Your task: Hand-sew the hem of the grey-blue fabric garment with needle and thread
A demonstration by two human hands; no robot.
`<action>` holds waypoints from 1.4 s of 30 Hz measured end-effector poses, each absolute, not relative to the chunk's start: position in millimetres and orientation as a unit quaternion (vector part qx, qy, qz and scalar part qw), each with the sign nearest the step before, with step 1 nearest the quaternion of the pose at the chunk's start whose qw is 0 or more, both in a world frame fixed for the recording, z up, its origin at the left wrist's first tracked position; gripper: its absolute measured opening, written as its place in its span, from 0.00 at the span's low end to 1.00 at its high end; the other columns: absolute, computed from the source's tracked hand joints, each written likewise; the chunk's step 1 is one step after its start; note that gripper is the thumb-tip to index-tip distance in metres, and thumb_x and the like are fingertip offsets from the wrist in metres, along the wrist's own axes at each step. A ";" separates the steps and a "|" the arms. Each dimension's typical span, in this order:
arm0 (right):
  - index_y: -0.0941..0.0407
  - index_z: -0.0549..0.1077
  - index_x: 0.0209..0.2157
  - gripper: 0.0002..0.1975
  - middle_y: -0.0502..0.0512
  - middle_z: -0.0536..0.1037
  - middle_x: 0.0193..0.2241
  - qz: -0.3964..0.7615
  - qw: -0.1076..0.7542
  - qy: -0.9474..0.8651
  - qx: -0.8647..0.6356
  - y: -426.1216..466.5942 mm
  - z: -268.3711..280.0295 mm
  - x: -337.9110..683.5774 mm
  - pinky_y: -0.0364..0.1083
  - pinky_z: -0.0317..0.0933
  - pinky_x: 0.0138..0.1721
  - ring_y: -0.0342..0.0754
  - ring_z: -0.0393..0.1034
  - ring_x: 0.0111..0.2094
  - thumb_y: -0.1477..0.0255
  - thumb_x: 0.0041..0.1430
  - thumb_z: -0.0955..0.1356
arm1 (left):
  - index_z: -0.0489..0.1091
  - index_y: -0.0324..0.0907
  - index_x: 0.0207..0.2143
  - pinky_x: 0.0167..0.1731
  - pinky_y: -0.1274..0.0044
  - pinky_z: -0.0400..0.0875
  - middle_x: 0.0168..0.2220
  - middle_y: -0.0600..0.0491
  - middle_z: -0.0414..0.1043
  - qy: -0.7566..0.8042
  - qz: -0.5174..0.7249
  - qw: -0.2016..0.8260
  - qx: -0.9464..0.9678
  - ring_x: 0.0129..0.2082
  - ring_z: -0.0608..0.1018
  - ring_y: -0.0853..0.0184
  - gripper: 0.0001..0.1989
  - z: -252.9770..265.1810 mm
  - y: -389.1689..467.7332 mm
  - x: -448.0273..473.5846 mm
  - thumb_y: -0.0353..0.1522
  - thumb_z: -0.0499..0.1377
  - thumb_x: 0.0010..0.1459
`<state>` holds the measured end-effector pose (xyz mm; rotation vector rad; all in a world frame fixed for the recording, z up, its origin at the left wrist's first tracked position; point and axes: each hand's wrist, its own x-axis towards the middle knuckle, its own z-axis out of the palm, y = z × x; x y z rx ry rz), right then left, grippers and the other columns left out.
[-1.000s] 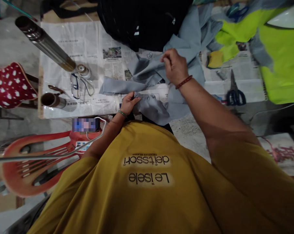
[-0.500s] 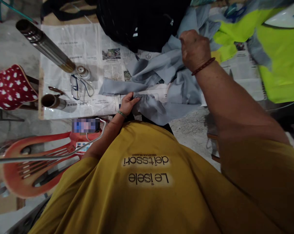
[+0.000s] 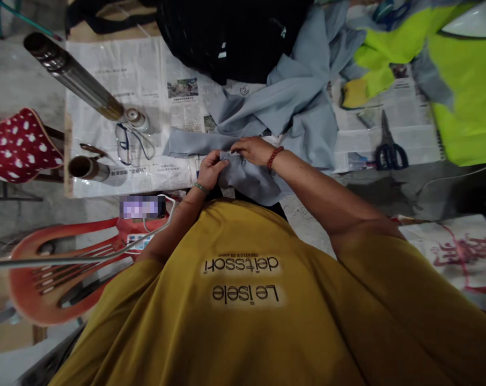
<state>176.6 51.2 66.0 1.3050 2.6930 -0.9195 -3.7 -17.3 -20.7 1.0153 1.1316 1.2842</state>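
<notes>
So we've got the grey cloth (image 3: 291,115) sprawled across the newspapered table (image 3: 106,69), its bulk heaped toward the far edge and one end trailing back over the near edge to us. That near end is where both hands meet: left hand (image 3: 211,169) pinching the hem, right hand (image 3: 253,151) just beside it, fingers closed on the same fold. A second ago our right was up at the far heap; now it's come back down. Scissors (image 3: 389,150) lie off right.
</notes>
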 end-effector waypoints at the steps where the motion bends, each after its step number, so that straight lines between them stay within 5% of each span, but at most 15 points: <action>1: 0.58 0.81 0.52 0.18 0.61 0.81 0.51 -0.288 0.016 0.866 0.409 51.3 65.8 177.3 0.47 0.62 0.55 0.52 0.73 0.52 0.80 0.68 0.63 | 0.71 0.43 0.31 0.31 0.79 0.69 0.27 0.59 0.72 0.477 0.541 0.545 0.428 0.29 0.73 0.72 0.16 -21.3 -17.2 -3.8 0.40 0.72 0.49; 20: 0.59 0.80 0.32 0.12 0.49 0.80 0.31 -0.518 -0.159 0.703 0.460 45.9 64.7 178.3 0.40 0.60 0.44 0.39 0.70 0.36 0.88 0.57 0.68 | 0.72 0.44 0.35 0.34 0.78 0.70 0.30 0.58 0.72 0.458 0.534 0.549 0.451 0.32 0.74 0.70 0.20 -29.9 -15.0 -6.4 0.47 0.70 0.51; 26: 0.58 0.74 0.40 0.12 0.41 0.74 0.22 -0.643 -0.235 0.533 0.497 46.8 69.7 174.9 0.38 0.52 0.25 0.36 0.63 0.21 0.88 0.59 0.68 | 0.73 0.43 0.36 0.37 0.77 0.70 0.30 0.57 0.72 0.471 0.517 0.551 0.455 0.34 0.74 0.68 0.17 -25.1 -16.6 -6.3 0.44 0.70 0.51; 33: 0.56 0.66 0.29 0.12 0.45 0.75 0.20 -0.705 -0.200 0.432 0.526 43.2 82.5 160.7 0.37 0.51 0.18 0.35 0.59 0.16 0.79 0.68 0.67 | 0.76 0.43 0.35 0.41 0.76 0.72 0.34 0.56 0.77 0.481 0.513 0.531 0.473 0.37 0.77 0.67 0.17 -21.7 -17.0 -5.1 0.43 0.72 0.49; 42: 0.57 0.65 0.20 0.18 0.46 0.64 0.15 -0.639 -0.178 0.471 0.582 44.5 68.7 151.5 0.37 0.44 0.16 0.36 0.53 0.17 0.79 0.64 0.68 | 0.76 0.43 0.35 0.42 0.76 0.72 0.35 0.56 0.78 0.500 0.496 0.513 0.491 0.38 0.77 0.67 0.15 -21.9 -16.9 -6.9 0.43 0.71 0.49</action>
